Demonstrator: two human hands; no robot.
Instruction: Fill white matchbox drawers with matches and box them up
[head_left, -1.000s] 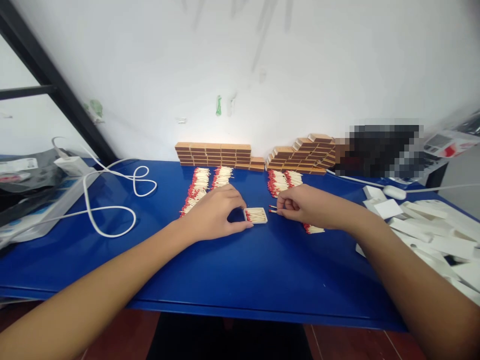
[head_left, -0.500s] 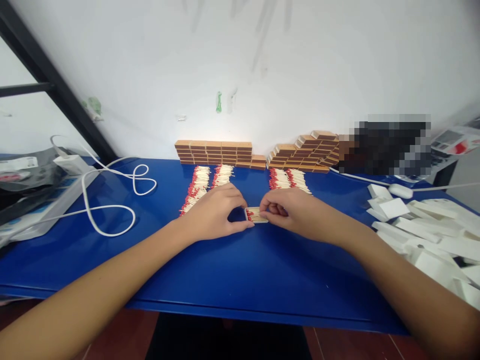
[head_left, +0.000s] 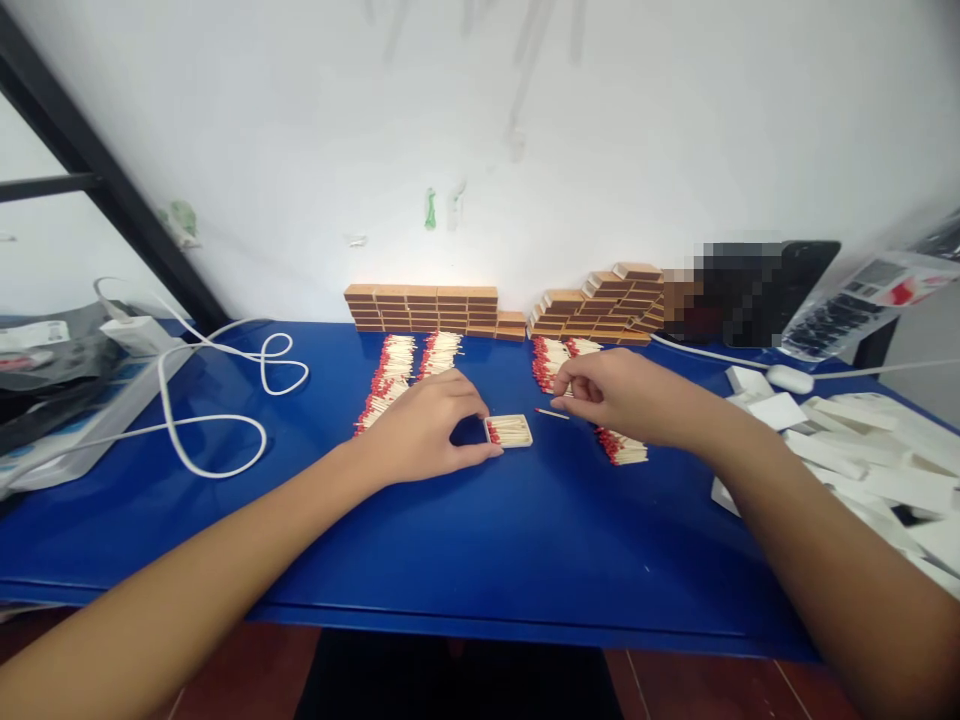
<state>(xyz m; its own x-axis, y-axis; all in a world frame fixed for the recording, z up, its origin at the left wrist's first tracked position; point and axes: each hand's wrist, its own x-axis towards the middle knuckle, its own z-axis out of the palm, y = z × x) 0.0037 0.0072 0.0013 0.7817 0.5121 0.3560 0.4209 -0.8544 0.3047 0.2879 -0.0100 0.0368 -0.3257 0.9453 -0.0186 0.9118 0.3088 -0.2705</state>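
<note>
A small white matchbox tray point(head_left: 529, 432) lies on the blue table, partly filled with red-headed matches point(head_left: 510, 430). My left hand point(head_left: 427, 425) grips the tray's left end, thumb on the near side and fingertips on the far side. To the right of the tray, my right hand point(head_left: 611, 395) is closed in a pinch on a single match point(head_left: 551, 413), whose red head points left. Loose matches point(head_left: 551, 358) lie in rows behind and beneath my right hand, with more matches point(head_left: 622, 447) showing below it. Two further match rows point(head_left: 390, 370) run behind my left hand.
Stacked brown matchboxes point(head_left: 420, 308) line the wall, with a stepped stack point(head_left: 600, 305) farther right. White empty trays point(head_left: 862, 450) are heaped on the right. A white cable point(head_left: 259, 430) loops across the left side near a power strip point(head_left: 97, 430). A phone point(head_left: 810, 285) leans at the back right.
My right hand has moved from the tray to the right and slightly back, uncovering the tray's right end, and now a single match shows at its fingertips. My left hand stays at the tray.
</note>
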